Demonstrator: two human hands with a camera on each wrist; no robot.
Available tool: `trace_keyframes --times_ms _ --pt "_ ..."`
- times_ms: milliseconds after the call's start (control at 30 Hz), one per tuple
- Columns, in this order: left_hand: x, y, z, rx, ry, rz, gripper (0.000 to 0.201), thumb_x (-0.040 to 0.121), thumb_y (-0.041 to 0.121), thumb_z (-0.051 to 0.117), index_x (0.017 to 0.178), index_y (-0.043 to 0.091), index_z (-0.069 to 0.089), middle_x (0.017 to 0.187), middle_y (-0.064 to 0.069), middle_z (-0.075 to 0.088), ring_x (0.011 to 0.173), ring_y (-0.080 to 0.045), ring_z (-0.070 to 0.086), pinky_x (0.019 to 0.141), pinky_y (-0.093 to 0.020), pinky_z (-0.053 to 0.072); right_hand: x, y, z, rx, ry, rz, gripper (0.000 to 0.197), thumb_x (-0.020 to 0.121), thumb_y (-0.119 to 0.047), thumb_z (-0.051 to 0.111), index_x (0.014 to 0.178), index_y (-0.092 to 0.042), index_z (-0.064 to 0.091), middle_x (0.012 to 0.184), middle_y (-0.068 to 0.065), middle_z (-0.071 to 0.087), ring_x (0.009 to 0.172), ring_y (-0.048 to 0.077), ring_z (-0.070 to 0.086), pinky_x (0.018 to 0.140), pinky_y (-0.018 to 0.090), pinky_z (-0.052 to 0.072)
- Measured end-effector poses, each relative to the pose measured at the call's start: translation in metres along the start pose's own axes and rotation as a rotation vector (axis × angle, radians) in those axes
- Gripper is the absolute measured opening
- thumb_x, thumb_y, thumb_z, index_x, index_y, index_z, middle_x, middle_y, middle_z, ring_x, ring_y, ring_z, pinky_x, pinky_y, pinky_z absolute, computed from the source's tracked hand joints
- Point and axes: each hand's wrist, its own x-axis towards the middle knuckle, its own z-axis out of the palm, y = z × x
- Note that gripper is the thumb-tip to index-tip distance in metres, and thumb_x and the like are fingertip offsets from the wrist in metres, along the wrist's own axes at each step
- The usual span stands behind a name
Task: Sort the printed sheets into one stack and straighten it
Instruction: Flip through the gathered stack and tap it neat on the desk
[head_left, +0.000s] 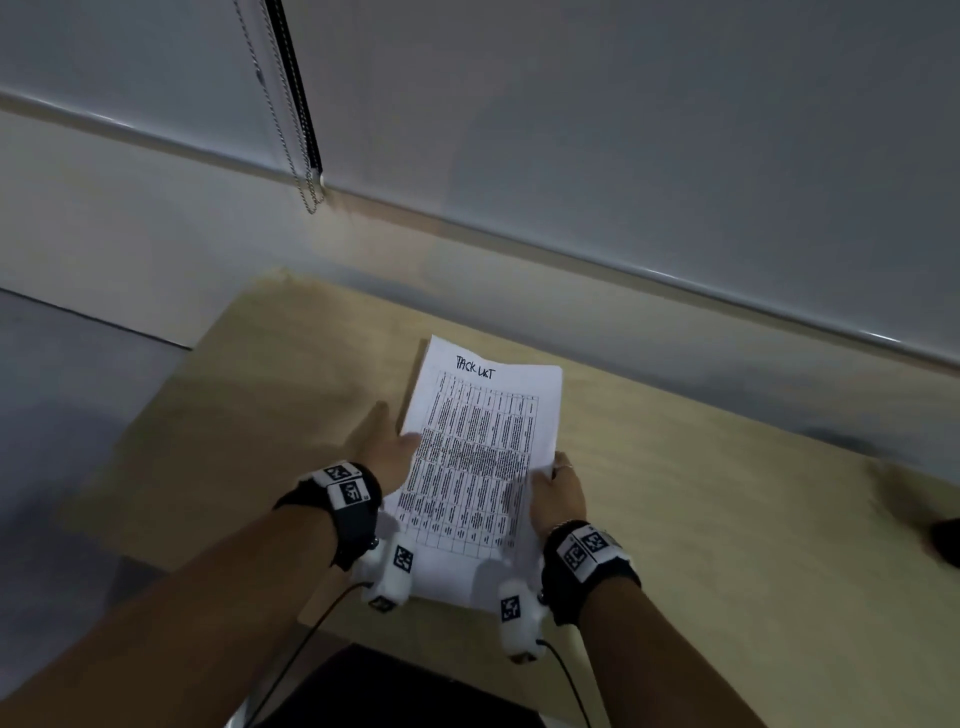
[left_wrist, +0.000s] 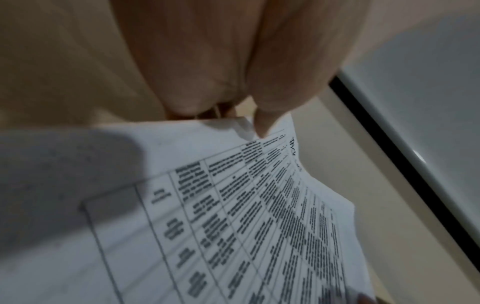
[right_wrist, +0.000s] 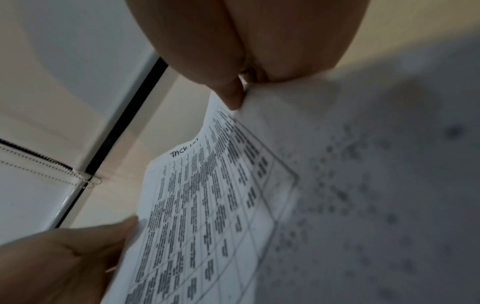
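A stack of printed sheets (head_left: 478, 457) with a table of text and a handwritten heading is held tilted over the wooden table (head_left: 727, 519). My left hand (head_left: 384, 447) grips its left edge, thumb on the top page, and the other fingers are hidden behind the paper. My right hand (head_left: 558, 493) pinches the right edge, thumb on top. In the left wrist view the thumb tip presses the sheets (left_wrist: 233, 226) near their edge. The right wrist view shows the sheets (right_wrist: 207, 205) bowed between my right hand (right_wrist: 233, 51) and left hand (right_wrist: 64, 257).
A bead chain cord (head_left: 306, 156) hangs from the window blind behind the table. A dark object (head_left: 945, 540) sits at the table's right edge. A wall ledge (head_left: 623, 265) runs along the back. Below the near table edge is a dark gap (head_left: 389, 686).
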Motion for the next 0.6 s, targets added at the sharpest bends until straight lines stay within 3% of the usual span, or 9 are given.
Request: trace_keyframes --times_ms 100,200,300,367,433,500,600 --pt "0.006 0.001 -0.006 0.063 -0.047 -0.100 0.035 0.094 0.023 0.054 0.120 0.001 0.062 0.109 -0.014 0.070 0.090 -0.030 0.068 0.083 -0.038 0.057 0.000 -0.009 -0.001 0.000 -0.005 -0.013 0.033 0.099 -0.009 0.046 0.131 0.000 0.047 0.128 0.008 0.057 0.107 0.030 0.057 0.085 0.029 0.043" --pt "0.000 0.024 -0.013 -0.036 -0.025 -0.081 0.038 0.099 0.023 0.047 0.126 -0.003 0.050 0.110 -0.008 0.057 0.091 -0.025 0.056 0.082 -0.033 0.047 -0.005 -0.031 -0.011 0.111 0.036 -0.112 0.028 0.098 -0.005 0.048 0.126 -0.002 0.048 0.118 0.015 0.063 0.090 0.023 0.056 0.073 0.024 0.045" --pt "-0.021 0.056 -0.028 -0.239 0.138 0.100 0.023 0.103 0.020 0.040 0.124 0.011 0.041 0.108 -0.006 0.058 0.080 -0.021 0.054 0.062 -0.028 0.043 -0.019 -0.058 -0.032 0.218 0.153 -0.315 0.021 0.098 -0.003 0.048 0.120 -0.005 0.047 0.098 -0.001 0.063 0.081 0.014 0.059 0.060 0.011 0.044" --pt "-0.041 0.071 -0.039 -0.316 0.255 0.253 0.013 0.104 0.020 0.038 0.116 0.018 0.037 0.094 0.002 0.057 0.072 -0.011 0.054 0.054 -0.020 0.041 -0.033 -0.072 -0.045 0.291 0.222 -0.451 0.016 0.099 -0.005 0.048 0.114 -0.008 0.046 0.090 -0.013 0.058 0.074 -0.005 0.057 0.057 0.005 0.043" --pt "-0.052 0.074 -0.042 -0.384 0.284 0.343 0.014 0.104 0.018 0.036 0.117 0.019 0.032 0.094 0.011 0.053 0.076 -0.004 0.053 0.059 -0.015 0.040 -0.042 -0.077 -0.052 0.300 0.282 -0.565 0.012 0.100 -0.007 0.048 0.111 -0.009 0.045 0.089 -0.018 0.056 0.072 -0.014 0.055 0.058 0.007 0.041" --pt "-0.056 0.068 -0.037 -0.409 0.241 0.366 0.026 0.104 0.016 0.035 0.129 0.010 0.030 0.108 0.007 0.051 0.089 -0.012 0.053 0.076 -0.022 0.041 -0.043 -0.068 -0.048 0.270 0.292 -0.599 0.014 0.100 -0.007 0.047 0.111 -0.014 0.042 0.092 -0.024 0.052 0.073 -0.016 0.054 0.060 0.003 0.039" --pt "-0.050 0.048 -0.023 -0.333 0.182 0.383 0.039 0.103 0.014 0.038 0.139 0.003 0.026 0.121 0.002 0.045 0.107 -0.014 0.046 0.085 -0.019 0.032 -0.037 -0.050 -0.034 0.231 0.233 -0.523 0.024 0.101 -0.012 0.046 0.124 -0.007 0.042 0.095 -0.025 0.054 0.083 0.001 0.055 0.063 0.001 0.040"
